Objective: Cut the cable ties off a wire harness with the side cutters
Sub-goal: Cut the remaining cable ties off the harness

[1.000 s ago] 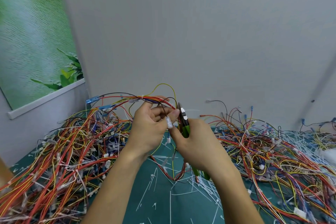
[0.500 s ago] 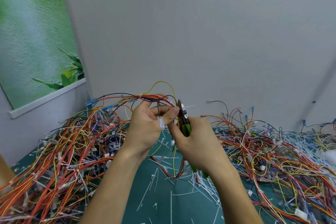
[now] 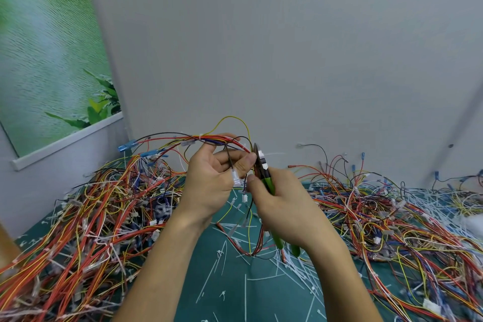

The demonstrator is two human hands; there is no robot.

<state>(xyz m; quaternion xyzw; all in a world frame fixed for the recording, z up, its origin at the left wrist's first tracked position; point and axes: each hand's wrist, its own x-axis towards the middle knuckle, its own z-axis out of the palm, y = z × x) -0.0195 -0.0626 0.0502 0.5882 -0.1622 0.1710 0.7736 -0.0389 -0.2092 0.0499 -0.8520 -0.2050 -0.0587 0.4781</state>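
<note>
Grey wall (image 3: pixel 287 47) behind, green mat (image 3: pixel 230 282) beneath. Item one: wire harness (image 3: pixel 209 138), which we see raised above the mat, red, yellow and black strands arching leftward. Left hand (image 3: pixel 211 180): fingers curled round the harness, thumb pinching it. Right hand (image 3: pixel 285 206), just right of the harness: fist wrapped about the green-handled side cutters (image 3: pixel 266 178), tips up at a white cable tie (image 3: pixel 261 156) on the harness; we cannot quite tell whether the blades bite. Below the harness: cut ties (image 3: pixel 300 269). Either side of it: wire heaps (image 3: pixel 86 217).
</note>
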